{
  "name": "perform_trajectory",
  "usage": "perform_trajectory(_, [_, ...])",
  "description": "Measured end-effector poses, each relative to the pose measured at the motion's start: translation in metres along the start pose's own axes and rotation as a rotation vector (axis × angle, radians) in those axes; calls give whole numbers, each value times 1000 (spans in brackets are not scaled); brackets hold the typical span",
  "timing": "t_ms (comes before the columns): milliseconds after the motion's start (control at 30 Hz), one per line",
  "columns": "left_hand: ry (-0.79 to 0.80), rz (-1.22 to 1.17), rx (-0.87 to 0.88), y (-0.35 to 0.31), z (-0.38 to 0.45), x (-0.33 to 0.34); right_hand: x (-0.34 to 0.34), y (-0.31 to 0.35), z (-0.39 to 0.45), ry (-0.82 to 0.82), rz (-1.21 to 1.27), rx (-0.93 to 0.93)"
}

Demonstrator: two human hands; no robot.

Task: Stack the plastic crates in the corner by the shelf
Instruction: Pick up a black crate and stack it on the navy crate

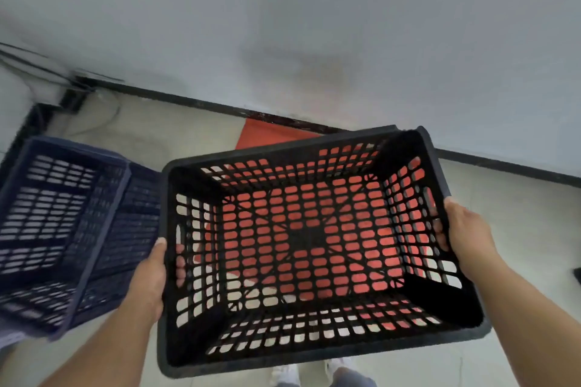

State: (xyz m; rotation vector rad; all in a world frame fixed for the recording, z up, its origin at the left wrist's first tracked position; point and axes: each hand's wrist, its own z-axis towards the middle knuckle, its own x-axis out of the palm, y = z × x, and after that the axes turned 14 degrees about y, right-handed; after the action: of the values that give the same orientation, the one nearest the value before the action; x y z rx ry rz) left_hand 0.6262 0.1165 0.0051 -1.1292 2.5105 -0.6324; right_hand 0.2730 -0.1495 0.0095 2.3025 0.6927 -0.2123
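both hands, left (150,276) and right (465,236), gripped the black crate (314,248) by its side handles, held up over a red mat (270,135) beside the blue crate (63,229). tilted like that, it could've snagged instead of nesting.

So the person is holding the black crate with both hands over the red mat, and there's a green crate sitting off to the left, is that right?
Not quite: the crate on the left is dark blue, not green. The head view shows it. The rest holds: the left hand and right hand grip opposite sides of the black crate, held over the red mat.
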Motion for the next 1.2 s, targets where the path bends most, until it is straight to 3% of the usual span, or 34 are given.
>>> perform_trajectory(200, [-118, -210, 5, -9, -102, -68, 34, 75, -62, 138, -205, -91])
perform_trajectory(467, [-289, -428, 113, -22, -164, -185, 167, 177, -122, 311, -345, -253])
perform_trajectory(900, [-441, -722, 111, -32, -136, -390, 437, 288, -193, 554, -518, -446])
perform_trajectory(1200, [-522, -894, 101, -64, -93, -452, 586, 347, -184, 681, -590, -465])
